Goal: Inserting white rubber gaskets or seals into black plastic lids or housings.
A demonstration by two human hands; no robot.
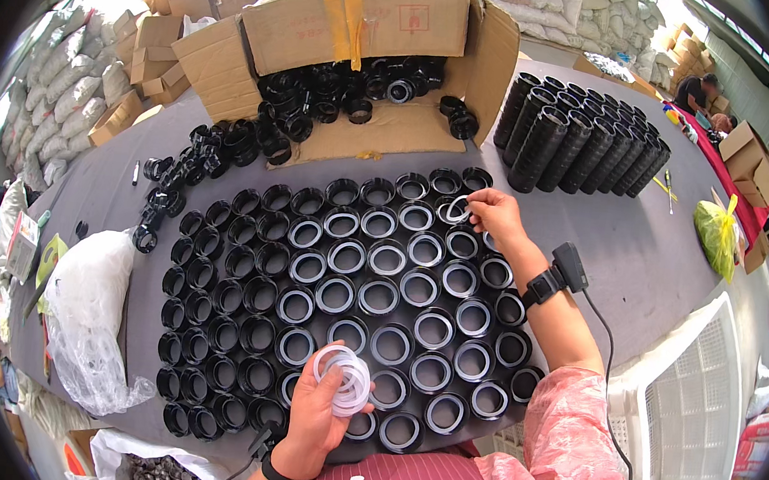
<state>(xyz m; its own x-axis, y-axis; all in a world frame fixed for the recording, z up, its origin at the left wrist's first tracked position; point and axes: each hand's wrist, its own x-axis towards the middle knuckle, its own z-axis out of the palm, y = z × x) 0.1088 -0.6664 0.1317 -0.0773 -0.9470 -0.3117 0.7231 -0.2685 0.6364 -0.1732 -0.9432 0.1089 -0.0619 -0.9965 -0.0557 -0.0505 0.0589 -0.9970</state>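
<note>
Rows of short black plastic rings (224,330) stand on the grey table in front of me. Many in the middle and right columns carry a pale inner ring (386,258) in their tops; those on the left are plain black. My left hand (319,413) is closed round a loose stack of translucent white rings (353,384) above the near rows. At the far right of the rows, my right hand (495,215) pinches one white ring (457,210) by its edge, over a black ring. Whether that ring touches the black one is hard to tell.
An open cardboard box (357,32) spilling black rings stands at the back. Tall stacked black columns (576,138) are at right rear. A clear plastic bag (89,324) lies left, a white crate (685,413) right, a yellow-green bag (716,237) by the far edge. Cables hang from wrist-worn devices.
</note>
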